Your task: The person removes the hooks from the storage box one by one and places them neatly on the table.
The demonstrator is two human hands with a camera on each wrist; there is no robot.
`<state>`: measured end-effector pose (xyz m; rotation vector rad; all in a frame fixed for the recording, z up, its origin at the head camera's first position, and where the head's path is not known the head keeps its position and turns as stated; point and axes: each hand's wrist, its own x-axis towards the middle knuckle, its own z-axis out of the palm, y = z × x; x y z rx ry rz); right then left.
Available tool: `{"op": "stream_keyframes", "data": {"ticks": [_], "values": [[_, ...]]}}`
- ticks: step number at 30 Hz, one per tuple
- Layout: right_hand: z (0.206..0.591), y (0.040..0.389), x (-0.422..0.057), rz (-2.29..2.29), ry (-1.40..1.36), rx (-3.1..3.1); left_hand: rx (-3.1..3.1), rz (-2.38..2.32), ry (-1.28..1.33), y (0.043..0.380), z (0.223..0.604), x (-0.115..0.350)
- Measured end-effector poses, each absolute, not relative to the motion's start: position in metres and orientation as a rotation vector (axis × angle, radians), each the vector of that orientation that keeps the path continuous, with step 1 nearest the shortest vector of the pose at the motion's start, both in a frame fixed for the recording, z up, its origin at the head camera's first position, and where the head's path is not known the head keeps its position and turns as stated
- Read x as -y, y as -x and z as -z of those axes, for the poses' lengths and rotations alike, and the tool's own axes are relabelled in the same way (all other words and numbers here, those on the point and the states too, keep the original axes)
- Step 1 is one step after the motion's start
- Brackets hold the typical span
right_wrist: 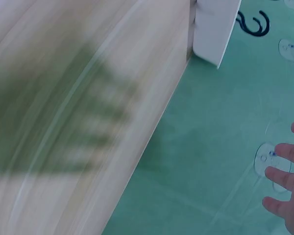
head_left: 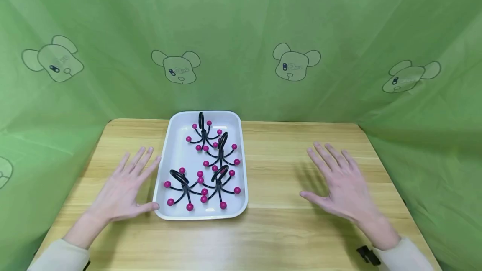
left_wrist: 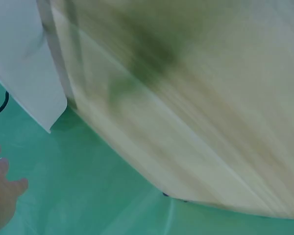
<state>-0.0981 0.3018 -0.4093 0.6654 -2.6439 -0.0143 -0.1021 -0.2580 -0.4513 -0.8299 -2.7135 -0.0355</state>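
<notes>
A white tray [head_left: 160,179] holds several scalp massagers with black wire legs, pink ball tips and looped black handles. Two of them, a rear massager [head_left: 203,134] and another massager [head_left: 221,154], sit toward the back; a left massager [head_left: 185,188] and a right massager [head_left: 219,185] are in front. My left hand [head_left: 122,189] is spread flat just left of the tray, its thumb tip at the rim; whether they touch I cannot tell. Well to the tray's right, my right hand [head_left: 344,187] hovers over the table with fingers spread, holding nothing. Fingertips [right_wrist: 279,178] show in the right wrist view.
The wooden table [head_left: 278,237] has rounded back corners. A green curtain [head_left: 241,20] printed with bear heads hangs behind it and along both sides. A small black clip-like piece [head_left: 368,255] is by the right sleeve.
</notes>
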Motion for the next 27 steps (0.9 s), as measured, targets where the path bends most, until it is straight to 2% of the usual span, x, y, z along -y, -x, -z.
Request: {"op": "stream_keyframes", "data": {"ticks": [27], "values": [[0.419, 0.113, -0.210, -0.070, -1.035, 2.525, 2.716, 0.060, 0.890, 0.091, 0.488, 0.252]]}}
